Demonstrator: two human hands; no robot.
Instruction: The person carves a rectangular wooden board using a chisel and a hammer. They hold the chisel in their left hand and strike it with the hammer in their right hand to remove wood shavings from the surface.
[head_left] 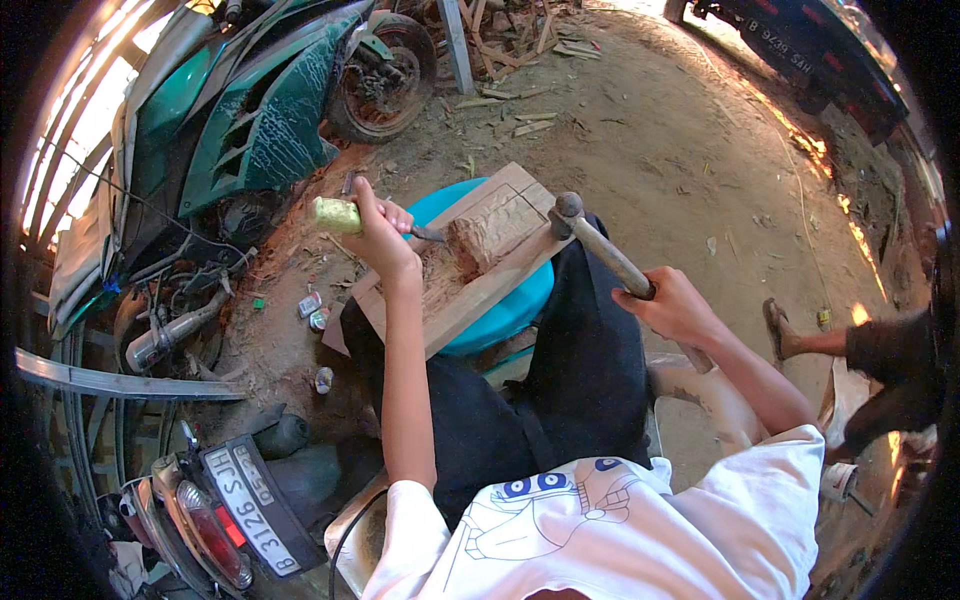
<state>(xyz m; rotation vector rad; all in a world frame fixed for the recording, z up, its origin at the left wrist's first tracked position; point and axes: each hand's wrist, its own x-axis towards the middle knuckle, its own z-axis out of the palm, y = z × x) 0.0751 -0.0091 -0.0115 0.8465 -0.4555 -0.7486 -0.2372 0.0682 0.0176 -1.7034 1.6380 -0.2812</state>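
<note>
A: Where is the board lying?
B: The board (pixel 492 238) is lying across the blue stool (pixel 531 308) near the centre, its length running from 7 to 1 o'clock. Dark lines are marking its 1 o'clock end, and a rough, chipped patch is showing in its middle.
A: What is the left hand doing?
B: The left hand (pixel 384 240), at 10 o'clock, is gripping the chisel (pixel 336 215) with its fingers curling round the yellow-green handle. The handle's end is sticking out towards 9, and the blade is pointing towards 3, at the chipped wood. I cannot tell whether the tip is touching.
A: And the right?
B: The right hand (pixel 672 307), at 3 o'clock, is wrapping round the wooden handle of the hammer (pixel 612 258), whose head is pointing towards 11 and showing in front of the board's edge.
A: What is surrounding all this?
B: Dark trousers (pixel 592 320) are flanking the stool. A green motorbike (pixel 262 115) is standing at 10, another motorbike (pixel 212 525) is showing its tail at 8, small cans (pixel 310 304) are lying at 9, and another person's leg (pixel 825 343) is reaching in at 3.
</note>
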